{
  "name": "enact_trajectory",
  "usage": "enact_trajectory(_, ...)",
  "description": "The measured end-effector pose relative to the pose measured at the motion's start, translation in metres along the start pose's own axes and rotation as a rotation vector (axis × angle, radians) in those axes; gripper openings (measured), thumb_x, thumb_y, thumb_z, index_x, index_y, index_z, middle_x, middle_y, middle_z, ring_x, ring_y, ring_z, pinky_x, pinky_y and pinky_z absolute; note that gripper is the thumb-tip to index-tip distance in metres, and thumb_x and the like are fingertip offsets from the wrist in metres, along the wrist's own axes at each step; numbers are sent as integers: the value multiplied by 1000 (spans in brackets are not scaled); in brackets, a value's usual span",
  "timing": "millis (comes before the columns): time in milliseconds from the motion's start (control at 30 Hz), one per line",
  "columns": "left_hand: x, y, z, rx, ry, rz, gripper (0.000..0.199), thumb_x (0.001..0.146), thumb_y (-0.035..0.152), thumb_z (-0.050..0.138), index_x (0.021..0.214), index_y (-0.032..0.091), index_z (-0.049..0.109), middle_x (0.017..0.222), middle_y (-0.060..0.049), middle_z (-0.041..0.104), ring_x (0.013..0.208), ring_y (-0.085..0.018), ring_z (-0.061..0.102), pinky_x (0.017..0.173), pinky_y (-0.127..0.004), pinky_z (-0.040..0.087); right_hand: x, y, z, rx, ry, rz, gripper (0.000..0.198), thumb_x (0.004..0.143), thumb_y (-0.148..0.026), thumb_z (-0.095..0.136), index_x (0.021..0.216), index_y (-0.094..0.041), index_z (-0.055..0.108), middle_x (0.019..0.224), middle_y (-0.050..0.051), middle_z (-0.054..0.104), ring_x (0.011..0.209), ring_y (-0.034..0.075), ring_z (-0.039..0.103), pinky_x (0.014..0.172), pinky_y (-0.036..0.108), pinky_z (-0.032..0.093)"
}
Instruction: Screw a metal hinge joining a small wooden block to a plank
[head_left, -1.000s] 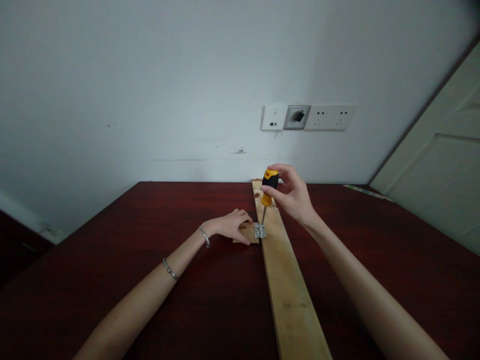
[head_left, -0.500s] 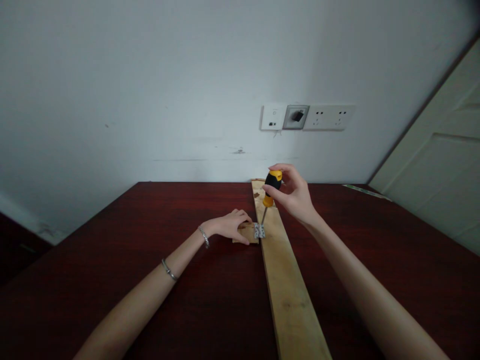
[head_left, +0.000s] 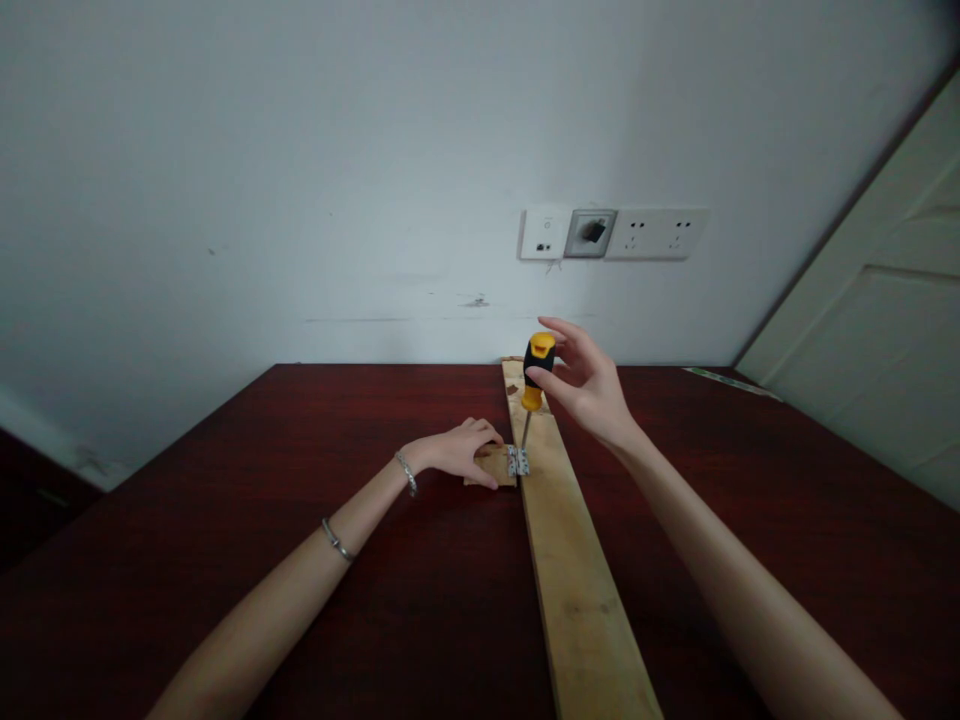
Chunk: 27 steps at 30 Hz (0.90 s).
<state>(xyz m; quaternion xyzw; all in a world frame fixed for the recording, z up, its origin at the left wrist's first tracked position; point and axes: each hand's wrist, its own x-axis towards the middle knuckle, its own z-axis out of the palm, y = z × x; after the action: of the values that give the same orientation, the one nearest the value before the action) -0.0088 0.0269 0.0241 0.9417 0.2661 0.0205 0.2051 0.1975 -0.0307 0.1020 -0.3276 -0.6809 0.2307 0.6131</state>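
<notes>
My right hand [head_left: 589, 385] grips a screwdriver [head_left: 538, 365] with a yellow and black handle, thumb on the near side. Its shaft slants down to a metal hinge [head_left: 518, 460], the tip at the leaf on the long wooden board [head_left: 577, 560]. The hinge's other leaf lies on a small wooden block [head_left: 493, 466] to the left of the board. Thumb and fingers of my left hand [head_left: 459, 450] clasp that block from its left side. Whether a screw sits under the tip is too small to tell.
Under everything is a dark red table [head_left: 360, 400], its back edge along a white wall [head_left: 300, 180]. Sockets and a switch plate [head_left: 656, 233] are on the wall. A printed strip [head_left: 731, 382] lies at the back right, near a pale door [head_left: 885, 320].
The screwdriver handle has tipped slightly left and more upright. My right fingers have loosened and shifted on the handle, the index finger lifting. My left hand and the block have stayed put.
</notes>
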Motion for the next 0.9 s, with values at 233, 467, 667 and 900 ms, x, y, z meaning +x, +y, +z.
enact_trajectory(233, 0, 1, -1, -2, 0, 5, 63, 67, 56, 72, 115, 20, 53, 110, -6, 49, 104, -25, 43, 90, -34, 37, 2, 1, 3, 66, -13, 52, 42, 72, -31, 74, 110, -28, 58, 112, 4, 58, 92, 18, 61, 83, 40, 55)
enact_trajectory(467, 0, 2, -1, 5, -6, 2, 62, 68, 53, 73, 116, 20, 53, 110, -6, 50, 104, -24, 43, 91, -34, 37, 0, -5, -4, 235, -127, 94, 35, 83, -31, 61, 117, -28, 56, 113, 4, 64, 96, 21, 67, 95, 48, 50)
enact_trajectory(667, 0, 0, -1, 2, -2, 10, 60, 68, 52, 74, 114, 20, 53, 111, -6, 51, 104, -25, 43, 91, -35, 37, 2, 2, -1, 122, -15, 72, 40, 74, -31, 72, 111, -27, 58, 103, 3, 64, 98, 20, 63, 92, 42, 51)
enact_trajectory(900, 0, 2, -1, -5, 1, 2, 61, 67, 52, 74, 115, 20, 53, 111, -7, 51, 106, -25, 43, 91, -35, 37, 0, 3, 5, 123, -42, 74, 41, 79, -34, 67, 117, -27, 52, 94, 0, 59, 80, 15, 63, 75, 35, 55)
